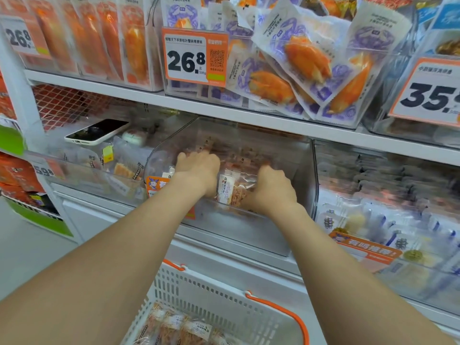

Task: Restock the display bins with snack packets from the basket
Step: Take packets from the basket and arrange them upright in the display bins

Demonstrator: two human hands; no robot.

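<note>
Both my hands reach into a clear plastic display bin (302,170) on the middle shelf. My left hand (199,168) lies over the orange snack packets (232,189) in the bin, fingers pointing inward. To its right, my right hand (271,189) has its fingers curled around packets at the bin's front. Below, the white slotted basket (211,292) with orange handles holds several more of the same packets (174,329).
A phone (98,131) lies on top of the bin to the left. Upper-shelf bins hold crab-stick packets (298,58) with price tags 26.8 (195,59) and 35 (430,93). Another packet-filled bin (388,207) stands to the right.
</note>
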